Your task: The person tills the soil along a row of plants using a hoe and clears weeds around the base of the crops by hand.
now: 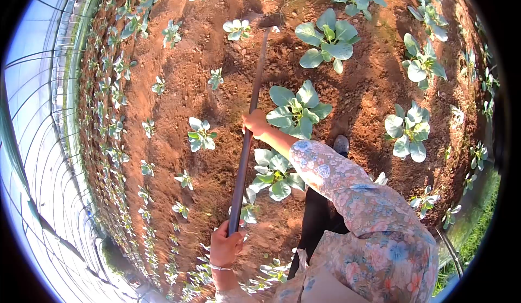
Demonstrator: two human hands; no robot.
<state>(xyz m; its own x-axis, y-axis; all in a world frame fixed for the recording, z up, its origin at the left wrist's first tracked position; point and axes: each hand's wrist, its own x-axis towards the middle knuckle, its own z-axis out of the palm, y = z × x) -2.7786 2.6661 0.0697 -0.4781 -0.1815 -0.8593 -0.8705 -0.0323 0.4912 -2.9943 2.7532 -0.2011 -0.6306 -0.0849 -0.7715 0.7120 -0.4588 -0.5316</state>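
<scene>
A long-handled hoe (251, 124) slants across the middle of the view, its far end at the soil near the top. The hoe's head there is small, dark and hard to make out against the ground. Farther up the shaft, my right hand (255, 123) is wrapped round it, the arm in a floral sleeve. My left hand (227, 246), with a band at the wrist, closes round the near end of the handle. Close to the right hand grows a broad-leaved plant (299, 109), and a smaller seedling (237, 29) stands left of the hoe's far end.
Rows of leafy plants run through reddish-brown soil (184, 64), with larger ones like this plant (328, 40) to the right. A shoe (341, 145) rests between rows. Hooped greenhouse sheeting (32, 97) borders the left, and grass (477, 221) shows at lower right.
</scene>
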